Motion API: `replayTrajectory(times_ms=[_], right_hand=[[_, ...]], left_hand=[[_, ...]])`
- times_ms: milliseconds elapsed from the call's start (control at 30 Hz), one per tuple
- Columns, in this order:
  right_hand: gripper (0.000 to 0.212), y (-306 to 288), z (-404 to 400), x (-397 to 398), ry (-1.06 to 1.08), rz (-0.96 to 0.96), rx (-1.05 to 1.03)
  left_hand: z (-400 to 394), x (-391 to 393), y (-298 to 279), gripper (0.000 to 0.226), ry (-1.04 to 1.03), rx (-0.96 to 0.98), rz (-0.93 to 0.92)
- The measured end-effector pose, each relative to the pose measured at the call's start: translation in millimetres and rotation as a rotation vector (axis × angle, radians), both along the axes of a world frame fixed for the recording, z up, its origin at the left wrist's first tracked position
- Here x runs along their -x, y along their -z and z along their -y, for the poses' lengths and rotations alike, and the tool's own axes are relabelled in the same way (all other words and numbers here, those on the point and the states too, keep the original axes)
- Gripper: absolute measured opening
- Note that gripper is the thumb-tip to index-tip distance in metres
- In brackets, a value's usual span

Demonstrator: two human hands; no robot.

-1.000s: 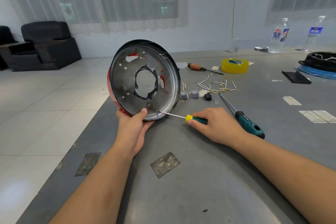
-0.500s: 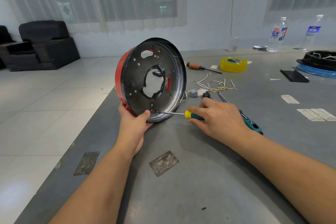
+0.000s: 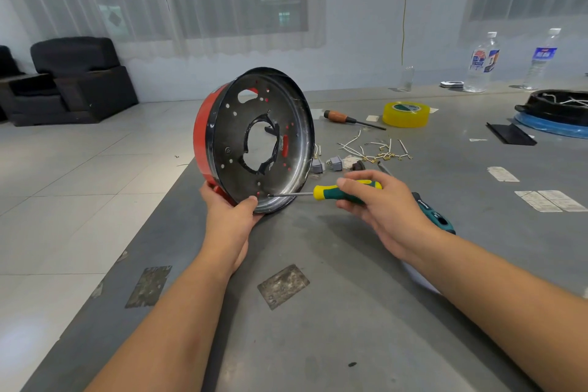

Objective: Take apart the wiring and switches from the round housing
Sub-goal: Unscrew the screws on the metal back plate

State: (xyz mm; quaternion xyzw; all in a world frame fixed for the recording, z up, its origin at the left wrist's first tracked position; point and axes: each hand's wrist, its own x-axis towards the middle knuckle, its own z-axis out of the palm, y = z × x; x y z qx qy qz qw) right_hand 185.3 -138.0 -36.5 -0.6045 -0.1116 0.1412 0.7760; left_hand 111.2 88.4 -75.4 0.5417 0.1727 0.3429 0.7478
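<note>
On the grey bench [image 3: 350, 312] the round housing, a red-walled drum with a dark perforated metal plate and a ragged central hole [image 3: 257, 140], stands on its rim near the bench's left edge, tilted, steadied from below by the left hand [image 3: 230, 216], whose grip curls round the lower rim with the thumb on the inner lip. Just right of the housing the right hand [image 3: 378, 207] pinches the yellow-and-green-handled screwdriver [image 3: 337, 192], its thin shaft lying level and its tip at a small hole low on the plate. To do this well, I judge, keep the shaft square to the plate, press in firmly before turning, and brace the rim against the bench so the drum cannot roll. Behind the housing to the right lie loose white wires with brass terminals [image 3: 372, 149] and small grey switch blocks [image 3: 335, 164]. The bottle labels farther right are too blurred to read.
</note>
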Motion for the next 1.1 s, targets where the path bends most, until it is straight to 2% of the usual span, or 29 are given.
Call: replayTrajectory(times_ms=[67, 133, 200, 233, 300, 367, 433, 600, 667, 767, 800, 833, 900, 967, 1033, 1100], right_hand=[[0.039, 0, -3, 2, -0.023, -0.132, -0.061], [0.050, -4, -4, 4, -0.001, -0.087, 0.177], [0.060, -4, -1, 1, 0.071, 0.064, 0.481], [0.063, -3, -1, -2, 0.114, 0.124, 0.557], [0.062, 0, -1, -8, 0.141, 0.172, 0.572], [0.051, 3, 0, -10, 0.113, 0.166, 0.537], [0.042, 4, 3, -12, 0.099, 0.241, 0.575], [0.019, 6, 19, -19, 0.006, 0.673, 0.715], [0.023, 5, 25, -24, -0.044, 0.915, 0.777], [0.034, 0, 23, -28, -0.050, 1.380, 0.815], [0.038, 0, 22, -27, -0.043, 1.441, 0.801], [0.042, 0, 21, -25, -0.044, 1.421, 0.779], [0.046, -1, 20, -19, -0.028, 1.226, 0.749], [0.046, -1, 18, -18, 0.056, 1.087, 0.864], [0.048, -2, 15, -20, 0.133, 1.076, 0.964], [0.032, -1, 12, -21, 0.108, 0.992, 0.877]], left_hand=[[-1, -1, 1, 0.064, -0.005, -0.012, -0.013], [-1, 0, 0, 0.066, -0.007, -0.018, -0.018], [-2, 0, 0, 0.068, -0.012, -0.021, -0.021], [-2, 0, 0, 0.070, -0.015, -0.027, -0.025], [-2, 1, 0, 0.073, -0.014, -0.031, -0.030], [-2, 1, 0, 0.074, -0.011, -0.021, -0.031], [-2, 1, -1, 0.072, -0.016, -0.009, -0.030], [-2, 1, -3, 0.071, -0.020, 0.008, -0.043], [-2, 1, -3, 0.069, -0.023, 0.011, -0.043], [-2, 1, -3, 0.067, -0.027, 0.011, -0.035], [-1, 2, -3, 0.067, -0.029, 0.013, -0.032], [-1, 2, -3, 0.066, -0.033, 0.016, -0.031], [0, 2, -4, 0.067, -0.040, 0.020, -0.029], [0, 2, -5, 0.067, -0.046, 0.020, -0.031], [1, 3, -5, 0.067, -0.052, 0.015, -0.032], [2, 4, -6, 0.066, -0.055, 0.008, -0.036]])
